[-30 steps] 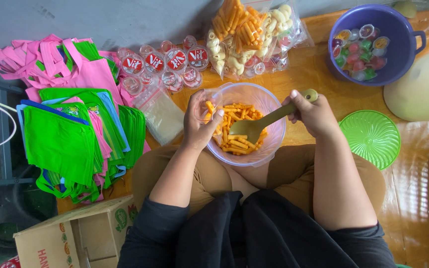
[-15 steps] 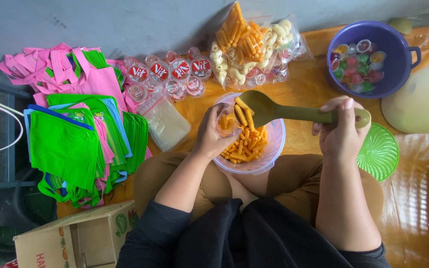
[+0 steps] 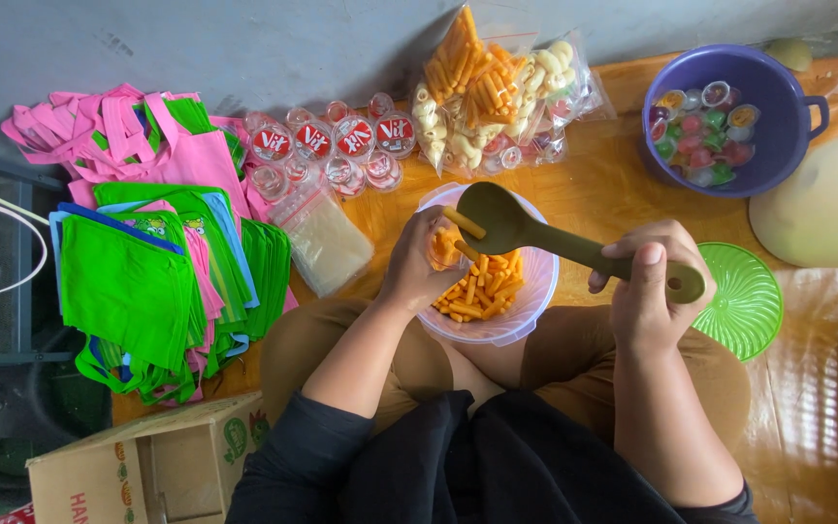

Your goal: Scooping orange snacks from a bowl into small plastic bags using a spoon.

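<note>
Seated on a glossy orange-brown wooden floor [image 3: 613,194] against a grey wall [image 3: 273,44], seen from overhead, with a clear plastic bowl [image 3: 526,306] of orange snack sticks [image 3: 482,291] resting on the lap at the middle of the view. Left hand [image 3: 424,262] curled over the bowl's near-left rim, fingers [image 3: 443,225] closed around a few sticks inside it. Right hand [image 3: 652,281] just right of the bowl, wrapped tight around the handle of an olive-green spoon [image 3: 535,233], the spoon's head raised over the bowl with a couple of sticks on it. Directly behind the bowl, clear bags of orange and pale puffed snacks [image 3: 492,92] heaped by the wall. Behind and left of the bowl, a row of small sealed cups with round red-and-white lids [image 3: 332,141], and a flat clear packet of pale contents [image 3: 327,243] just beside the bowl. Farther left, a pile of green and pink fabric bags [image 3: 157,243] spread over the floor. Behind and right of the bowl, a purple tub [image 3: 788,121] holding small coloured jelly cups [image 3: 705,131]. Right of the bowl, beside the knee, a round green ribbed lid [image 3: 749,301] lying flat, and beyond it a large pale rounded object [image 3: 826,204], its kind unclear. Near-left of the bowl, an open cardboard box [image 3: 138,466].
</note>
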